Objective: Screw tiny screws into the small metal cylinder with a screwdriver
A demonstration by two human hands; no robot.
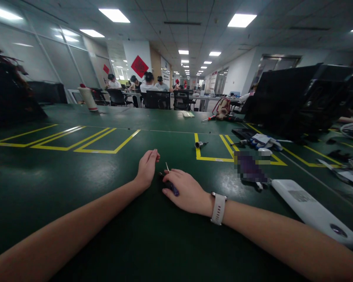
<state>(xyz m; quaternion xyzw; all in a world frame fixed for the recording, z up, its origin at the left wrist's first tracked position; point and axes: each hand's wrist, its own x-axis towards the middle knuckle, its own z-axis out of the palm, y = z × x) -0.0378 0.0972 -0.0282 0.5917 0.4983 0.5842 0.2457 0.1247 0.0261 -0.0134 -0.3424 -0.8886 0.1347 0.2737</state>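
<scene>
My right hand [186,190], wearing a pale watch strap, is closed around a small screwdriver. The screwdriver's blue-purple handle [174,189] shows below the fingers, and a thin metal shaft [167,167] sticks up past them. A small dark piece [161,175] lies by the fingertips; its kind is unclear. To the left, my left hand [147,168] is held with its fingers curled in, apart from the right one. Whatever may be inside those fingers is hidden. Both hands are low over the green tabletop [106,219].
Yellow tape [214,159] marks out boxes on the table. A metal socket-like part [199,144] lies ahead. On the right are a blurred purple item [250,168], a long white device [308,207], gloves [264,141] and black equipment [291,98]. People sit at desks beyond.
</scene>
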